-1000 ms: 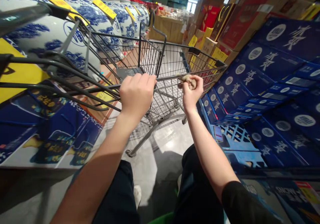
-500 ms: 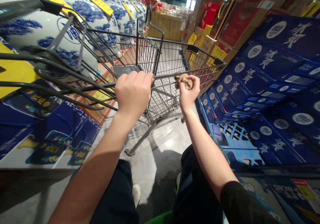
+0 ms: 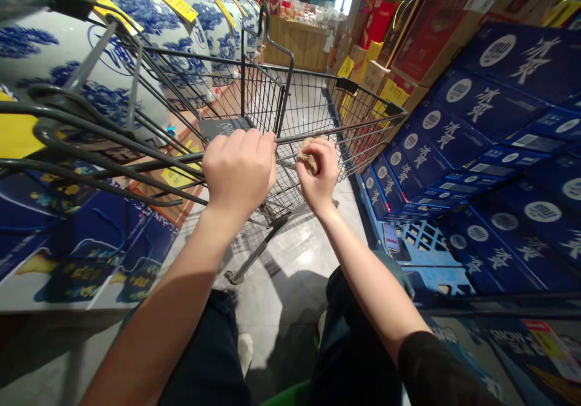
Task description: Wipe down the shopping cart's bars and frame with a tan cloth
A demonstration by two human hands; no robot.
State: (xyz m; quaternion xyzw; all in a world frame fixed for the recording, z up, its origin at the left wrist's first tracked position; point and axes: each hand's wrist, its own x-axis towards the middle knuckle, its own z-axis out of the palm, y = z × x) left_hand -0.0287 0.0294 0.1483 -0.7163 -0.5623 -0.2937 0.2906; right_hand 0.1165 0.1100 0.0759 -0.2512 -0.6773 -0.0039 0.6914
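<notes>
A dark wire shopping cart [image 3: 313, 82] lies across in front of me, its rim rail running under both hands. My left hand [image 3: 239, 167] is wrapped round that rail, knuckles up. In my right hand [image 3: 320, 179] is a crumpled tan cloth [image 3: 308, 159], pressed to the rail just right of the left hand. The fingers curl over the cloth and hide part of it. Through the basket's mesh the floor shows.
Large blue-and-white porcelain jars [image 3: 118, 67] with yellow tags line the left. Blue cartons [image 3: 494, 85] are stacked on a blue plastic pallet [image 3: 422, 236] at right, where a phone [image 3: 391, 237] lies. Blue gift bags [image 3: 104, 242] stand at lower left.
My right hand has slid left along the rail with the cloth, closer to my left hand. The left hand keeps its grip on the rail.
</notes>
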